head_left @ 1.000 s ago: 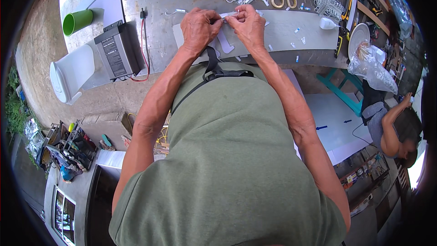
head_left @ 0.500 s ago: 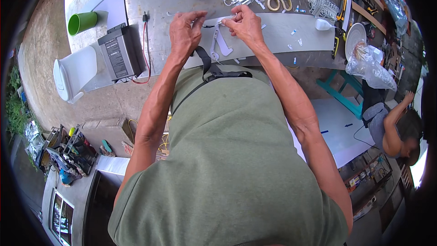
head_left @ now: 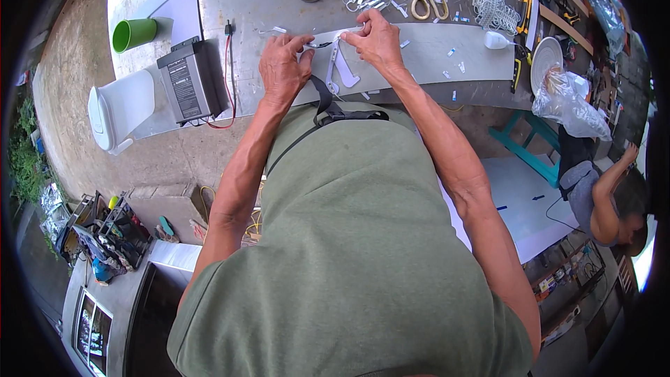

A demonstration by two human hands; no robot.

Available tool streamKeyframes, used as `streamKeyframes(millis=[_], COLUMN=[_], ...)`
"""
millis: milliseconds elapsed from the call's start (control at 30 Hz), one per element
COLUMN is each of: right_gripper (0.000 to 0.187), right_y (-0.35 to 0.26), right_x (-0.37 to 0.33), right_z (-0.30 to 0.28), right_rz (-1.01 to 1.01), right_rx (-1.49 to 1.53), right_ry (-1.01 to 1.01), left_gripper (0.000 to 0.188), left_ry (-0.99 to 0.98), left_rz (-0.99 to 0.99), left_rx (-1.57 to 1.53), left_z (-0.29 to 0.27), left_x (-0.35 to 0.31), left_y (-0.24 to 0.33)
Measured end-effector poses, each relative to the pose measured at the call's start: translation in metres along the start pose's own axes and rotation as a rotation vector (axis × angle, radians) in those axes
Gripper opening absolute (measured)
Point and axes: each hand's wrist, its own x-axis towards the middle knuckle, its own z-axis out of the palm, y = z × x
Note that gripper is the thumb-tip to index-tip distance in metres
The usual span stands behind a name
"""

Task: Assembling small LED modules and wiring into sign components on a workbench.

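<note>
a grey metal tabletop (head_left: 251, 3) stretched across the yard, with a long pale sheet (head_left: 426, 56) laid along its near edge. the white hooked piece (head_left: 345, 73) lay over that sheet, its upper end at the fingertips of the right hand (head_left: 379, 40), its long axis running from there toward the near edge in two limbs that splayed like a narrow v. the right hand was the nearer, its thumb and forefinger seemingly pinched on that upper end. the left hand (head_left: 283, 66) sat to the left of the piece, apart from it, fingers curled; a short dark lead (head_left: 322, 45) bridged the gap between its fingertips and the piece, though whether those fingers gripped the lead could not be made out. of the containers, a green cup (head_left: 135, 35) was by the tabletop's left edge and a white-lidded clear container (head_left: 132, 105) at its near left corner, the contents of both unclear. toward the right end, a clear plastic bag (head_left: 571, 113) overlapped a pale round dish (head_left: 550, 52), something brownish showing through.
</note>
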Motion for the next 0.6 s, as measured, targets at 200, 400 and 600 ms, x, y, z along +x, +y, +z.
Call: streamKeyframes(millis=[200, 400, 600], right_gripper=[0.043, 0.042, 0.040], right_y=[0.003, 0.005, 0.002], right_x=[-0.001, -0.002, -0.004], right_z=[0.000, 0.002, 0.001], right_rz=[0.009, -0.022, -0.015], right_rx=[0.017, 0.009, 0.020], right_ry=[0.005, 0.035, 0.018], left_gripper=[0.023, 0.020, 0.028], left_ry=[-0.074, -0.354, -0.483], left_rz=[0.200, 0.117, 0.126], left_rx=[0.111, 0.029, 0.208], left_z=[-0.013, -0.007, 0.011], left_x=[0.004, -0.002, -0.005], left_y=[0.011, 0.035, 0.034])
